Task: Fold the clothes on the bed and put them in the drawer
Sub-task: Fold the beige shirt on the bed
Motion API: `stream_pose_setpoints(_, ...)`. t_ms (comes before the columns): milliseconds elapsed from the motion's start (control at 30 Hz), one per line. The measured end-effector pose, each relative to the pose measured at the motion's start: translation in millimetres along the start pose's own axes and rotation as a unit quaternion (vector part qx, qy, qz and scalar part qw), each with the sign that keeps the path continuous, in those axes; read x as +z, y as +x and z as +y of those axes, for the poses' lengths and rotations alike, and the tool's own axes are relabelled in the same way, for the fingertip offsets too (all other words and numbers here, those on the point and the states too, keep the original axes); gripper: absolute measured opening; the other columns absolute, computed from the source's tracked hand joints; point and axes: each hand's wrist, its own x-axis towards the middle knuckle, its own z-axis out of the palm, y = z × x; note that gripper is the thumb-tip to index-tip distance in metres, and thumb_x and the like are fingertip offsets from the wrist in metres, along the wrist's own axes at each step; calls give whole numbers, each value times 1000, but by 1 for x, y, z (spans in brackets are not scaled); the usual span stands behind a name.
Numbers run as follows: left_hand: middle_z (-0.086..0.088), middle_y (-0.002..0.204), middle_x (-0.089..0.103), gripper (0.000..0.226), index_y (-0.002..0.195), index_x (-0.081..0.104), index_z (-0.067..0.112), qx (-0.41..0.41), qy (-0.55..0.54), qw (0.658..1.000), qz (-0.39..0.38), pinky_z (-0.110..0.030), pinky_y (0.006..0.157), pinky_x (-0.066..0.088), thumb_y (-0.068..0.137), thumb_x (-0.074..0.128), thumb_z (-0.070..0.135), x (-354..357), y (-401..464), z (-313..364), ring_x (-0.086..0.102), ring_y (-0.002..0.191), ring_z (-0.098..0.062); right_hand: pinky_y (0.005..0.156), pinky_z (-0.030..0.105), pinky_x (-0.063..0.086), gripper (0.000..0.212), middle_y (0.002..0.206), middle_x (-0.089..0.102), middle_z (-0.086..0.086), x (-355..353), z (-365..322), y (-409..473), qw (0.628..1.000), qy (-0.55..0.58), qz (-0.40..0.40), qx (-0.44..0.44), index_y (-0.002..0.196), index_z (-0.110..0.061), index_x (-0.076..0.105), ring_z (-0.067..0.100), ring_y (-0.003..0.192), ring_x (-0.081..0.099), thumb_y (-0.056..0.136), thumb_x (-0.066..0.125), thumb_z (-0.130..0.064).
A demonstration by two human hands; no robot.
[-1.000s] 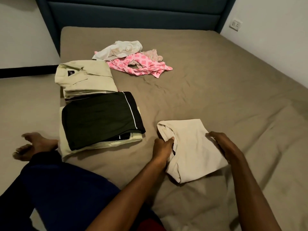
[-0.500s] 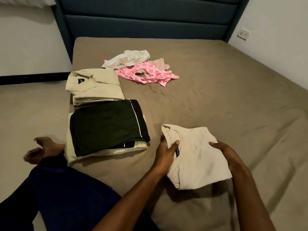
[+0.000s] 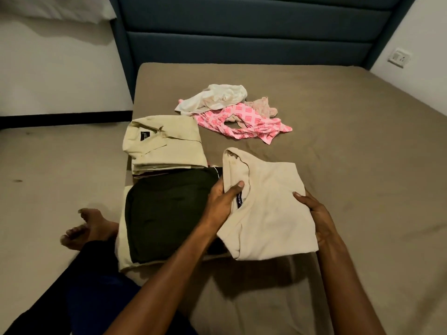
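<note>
A folded cream shirt (image 3: 271,204) is lifted off the bed (image 3: 350,146), held between both hands. My left hand (image 3: 223,201) grips its collar edge, thumb on top. My right hand (image 3: 316,213) grips its right edge, fingers under the cloth. The shirt's left side hangs over a folded dark green garment (image 3: 167,211), which lies on a pale folded piece. Behind that sits a folded cream collared shirt (image 3: 162,141). Farther back lie unfolded clothes: a white garment (image 3: 215,97), a pink patterned one (image 3: 244,122) and a small pale pink one (image 3: 263,107).
The blue padded headboard (image 3: 242,32) stands at the back, a wall socket (image 3: 399,58) at right. My bare foot (image 3: 89,228) and dark-trousered leg (image 3: 72,286) rest by the bed's left edge, beside the folded stack. No drawer is in view.
Both hands have lifted the folded cream shirt off the bed and carried it left and forward, so it now overlaps the dark green garment. The camera view has tilted up.
</note>
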Motion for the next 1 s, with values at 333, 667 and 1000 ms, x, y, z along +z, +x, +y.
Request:
stream_pose_setpoints(333,6,112,74,30,124,66,19,40,73,991,109,-20,84,56,96,67,11,-147,122,91,71,101,-9,100,53,54,48,138,64,19,170,17,165,997,13,-77,4,146,-15,56,39,121,64,98,56,-7)
stream_pose_setpoints(667,9,106,78,24,120,70,26,49,228,965,115,-19,74,55,97,68,25,-260,220,147,74,95,-6,102,50,53,40,125,72,14,275,50,285,992,-58,-108,-42,137,-10,63,35,116,68,97,62,-5)
stream_pose_setpoints(1000,9,94,79,22,113,73,23,28,336,922,190,-23,69,50,93,73,31,-279,228,126,73,90,-10,96,39,58,31,114,77,1,274,62,302,966,-223,-38,-126,125,-14,72,22,106,73,95,71,-20)
